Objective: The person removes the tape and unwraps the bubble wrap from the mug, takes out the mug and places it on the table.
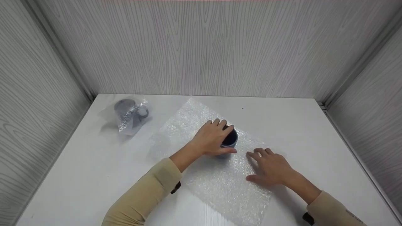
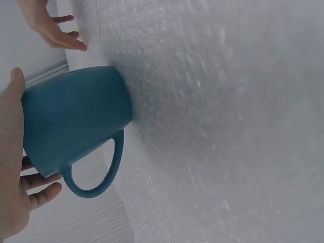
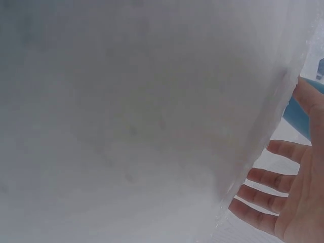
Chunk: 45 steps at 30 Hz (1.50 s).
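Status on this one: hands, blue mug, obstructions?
Left hand round top of blue mug. Right hand at right edge of bubble wrap. Blue mug upright on it. Wrapped mug off left, clear of hands.

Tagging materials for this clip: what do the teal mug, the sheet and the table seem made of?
Mug: probably ceramic, satin; smooth, evenly coloured wall and solid-looking handle, though plastic stays possible.
Sheet: clear plastic bubble wrap, glossy; see-through, with many small glints.
Table: perhaps laminate, smooth; flat, even white surface, but the core material can't be told.
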Available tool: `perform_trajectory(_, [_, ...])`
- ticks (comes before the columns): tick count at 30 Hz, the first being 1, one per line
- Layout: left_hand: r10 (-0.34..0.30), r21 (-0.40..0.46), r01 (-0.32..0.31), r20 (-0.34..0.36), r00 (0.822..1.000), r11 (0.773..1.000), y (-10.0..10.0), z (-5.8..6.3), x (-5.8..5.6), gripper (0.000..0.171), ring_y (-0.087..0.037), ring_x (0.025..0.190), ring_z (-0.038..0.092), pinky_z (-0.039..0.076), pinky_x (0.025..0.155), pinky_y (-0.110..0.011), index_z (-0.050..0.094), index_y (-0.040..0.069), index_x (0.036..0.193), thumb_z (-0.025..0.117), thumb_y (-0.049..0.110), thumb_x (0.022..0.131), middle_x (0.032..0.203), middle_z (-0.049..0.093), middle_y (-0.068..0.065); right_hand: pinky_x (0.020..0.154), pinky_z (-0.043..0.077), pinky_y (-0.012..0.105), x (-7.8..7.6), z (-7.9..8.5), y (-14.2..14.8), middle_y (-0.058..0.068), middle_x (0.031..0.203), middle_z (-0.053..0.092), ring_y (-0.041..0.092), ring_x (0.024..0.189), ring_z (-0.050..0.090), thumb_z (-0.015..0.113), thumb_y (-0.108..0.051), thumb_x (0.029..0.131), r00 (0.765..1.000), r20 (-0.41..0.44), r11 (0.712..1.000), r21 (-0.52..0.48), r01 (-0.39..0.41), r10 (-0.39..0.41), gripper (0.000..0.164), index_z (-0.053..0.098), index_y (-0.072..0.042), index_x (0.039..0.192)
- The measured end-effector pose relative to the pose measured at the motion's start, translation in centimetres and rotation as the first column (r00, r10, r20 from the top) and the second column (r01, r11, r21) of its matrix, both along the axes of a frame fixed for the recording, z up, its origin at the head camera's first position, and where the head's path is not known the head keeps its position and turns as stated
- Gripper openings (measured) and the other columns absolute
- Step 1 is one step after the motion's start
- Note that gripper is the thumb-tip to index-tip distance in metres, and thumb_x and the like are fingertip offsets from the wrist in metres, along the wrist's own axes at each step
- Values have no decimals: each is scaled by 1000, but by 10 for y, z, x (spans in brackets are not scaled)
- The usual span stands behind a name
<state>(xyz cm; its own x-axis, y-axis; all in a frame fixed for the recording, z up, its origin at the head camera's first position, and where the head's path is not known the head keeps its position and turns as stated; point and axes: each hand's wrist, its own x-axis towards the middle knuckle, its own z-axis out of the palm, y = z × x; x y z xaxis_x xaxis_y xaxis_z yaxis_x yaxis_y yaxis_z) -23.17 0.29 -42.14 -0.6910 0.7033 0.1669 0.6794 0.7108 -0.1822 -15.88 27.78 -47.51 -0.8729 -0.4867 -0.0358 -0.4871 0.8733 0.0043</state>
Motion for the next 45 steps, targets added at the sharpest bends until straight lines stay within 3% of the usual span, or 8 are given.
perform_trajectory(7, [-11, -14, 11, 10, 1000, 1000, 2, 0, -4, 93, -33, 134, 61, 59, 104, -43, 50, 18, 155, 46, 86, 92, 151, 57, -15, 84, 62, 52, 0, -1, -2, 15, 147, 60, 40, 128, 62, 72, -71, 86, 1000, 17, 1000, 2, 10, -10, 84, 56, -22, 151])
perform_trajectory(21, [-8, 23, 7, 49, 999, 1000, 6, 0, -5, 94, -33, 131, 61, 63, 96, -39, 54, 17, 150, 62, 84, 85, 147, 57, -18, 76, 62, 49, -2, -1, 0, 14, 143, 62, 37, 125, 63, 73, -71, 84, 1000, -12, 1000, 15, -7, 7, 82, 59, -22, 148])
perform_trajectory(33, [20, 46, -23, 67, 998, 999, 9, 1, -4, 86, -35, 129, 62, 65, 92, -40, 56, 14, 148, 67, 74, 88, 146, 56, -21, 75, 62, 49, -2, 1, 0, 14, 143, 61, 37, 125, 62, 72, -73, 85, 1000, 3, 1000, 19, 1, -1, 82, 58, -22, 148])
perform_trajectory(45, [13, 75, -13, 8, 1000, 997, -4, 1, 1, 85, -33, 125, 63, 65, 89, -37, 57, 10, 145, 63, 74, 90, 144, 58, -21, 75, 62, 48, -2, -1, 0, 12, 145, 61, 37, 127, 62, 71, -74, 85, 1000, 1, 1000, 18, 5, -5, 83, 57, -24, 150])
